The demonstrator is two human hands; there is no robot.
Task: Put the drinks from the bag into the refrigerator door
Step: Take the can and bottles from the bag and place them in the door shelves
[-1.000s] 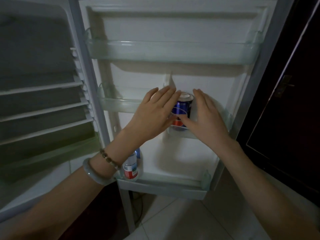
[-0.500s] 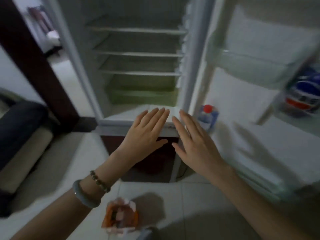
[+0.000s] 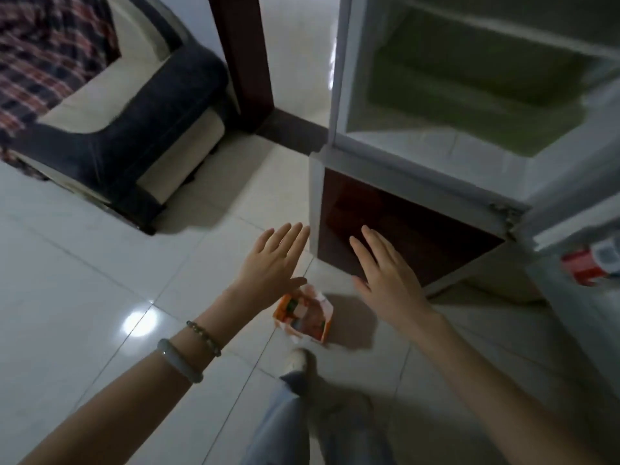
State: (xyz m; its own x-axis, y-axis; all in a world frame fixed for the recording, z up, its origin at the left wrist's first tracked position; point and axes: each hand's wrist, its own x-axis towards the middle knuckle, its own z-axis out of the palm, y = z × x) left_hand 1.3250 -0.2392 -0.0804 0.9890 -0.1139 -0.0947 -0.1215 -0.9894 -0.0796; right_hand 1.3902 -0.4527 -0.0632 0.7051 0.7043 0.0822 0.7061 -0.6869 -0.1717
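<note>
An orange and white bag point(image 3: 303, 315) stands open on the tiled floor in front of the refrigerator point(image 3: 436, 156). My left hand point(image 3: 273, 261) hovers just above and left of the bag, fingers spread, holding nothing. My right hand point(image 3: 385, 273) hovers above and right of the bag, also spread and holding nothing. At the right edge, a drink with a red and white label point(image 3: 590, 263) sits in the lower shelf of the refrigerator door point(image 3: 570, 209). What is inside the bag is blurred.
A dark and cream sofa point(image 3: 134, 129) with a plaid cloth stands at the left. A dark wooden door frame point(image 3: 241, 62) rises behind it. My leg and shoe point(image 3: 297, 360) are just below the bag. The dark lower refrigerator panel point(image 3: 402, 229) lies behind my hands.
My hands left the blue can on the door's middle shelf and dropped toward the floor. The view swung down and left, and the bag now lies right under my hands.
</note>
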